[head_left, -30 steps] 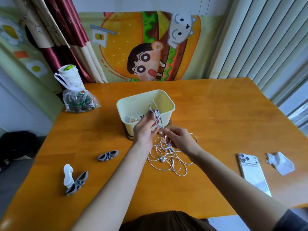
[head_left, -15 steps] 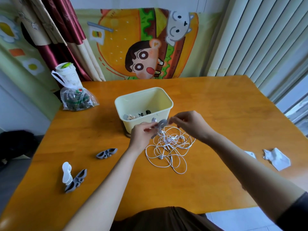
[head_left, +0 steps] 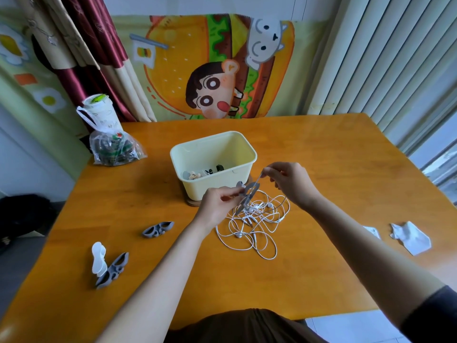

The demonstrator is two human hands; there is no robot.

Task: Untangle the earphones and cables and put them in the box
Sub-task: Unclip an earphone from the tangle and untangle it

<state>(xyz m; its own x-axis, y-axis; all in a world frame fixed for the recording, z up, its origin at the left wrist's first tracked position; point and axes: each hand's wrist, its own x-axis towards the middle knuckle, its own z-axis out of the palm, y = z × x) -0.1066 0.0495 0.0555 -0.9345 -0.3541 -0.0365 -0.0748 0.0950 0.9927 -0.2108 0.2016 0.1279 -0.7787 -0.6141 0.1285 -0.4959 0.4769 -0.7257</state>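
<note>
Your left hand [head_left: 217,206] pinches a grey cord winder [head_left: 248,193], lifted just in front of the cream box [head_left: 197,186], likely so the cable hangs free of the table [head_left: 321,169]. Your right hand [head_left: 289,184] pinches a thin strand that rises taut from the winder, seemingly to draw it loose. I cannot tell whether it is cable or part of the winder. The white earphones [head_left: 254,214] lie in a loose tangle on the table between and below your hands, close to the box and not yet in it.

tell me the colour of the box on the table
The box is pale cream-yellow; the head view shows it best.
</note>
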